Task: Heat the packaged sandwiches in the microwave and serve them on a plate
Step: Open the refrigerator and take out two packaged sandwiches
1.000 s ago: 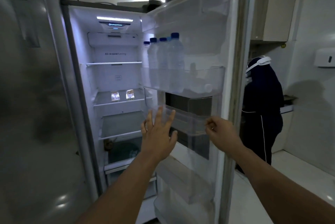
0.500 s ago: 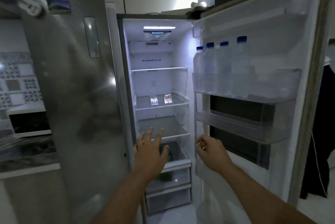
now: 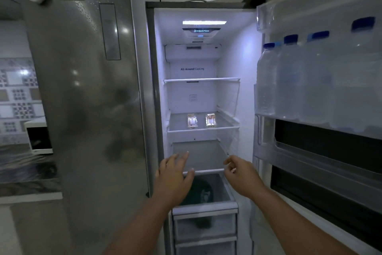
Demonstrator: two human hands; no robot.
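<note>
The fridge [image 3: 198, 97] stands with its right door swung wide, and both bare hands reach toward the lit interior, holding nothing. The left hand [image 3: 175, 178] is spread, its fingers [image 3: 182, 156] straight and apart in front of the lower glass shelf [image 3: 203, 171]; the right hand [image 3: 242, 176] hangs just beside it with fingers loosely curled around nothing. Two packaged sandwiches [image 3: 201, 120] lie side by side, apart, on the middle shelf above both hands, well out of touch. Below the hands a drawer [image 3: 206, 206] holds something dark and green that is too blurred to name. Blue-capped water bottles [image 3: 289, 81] line the open door's rack. A white microwave [image 3: 38, 137] sits on the table at far left.
</note>
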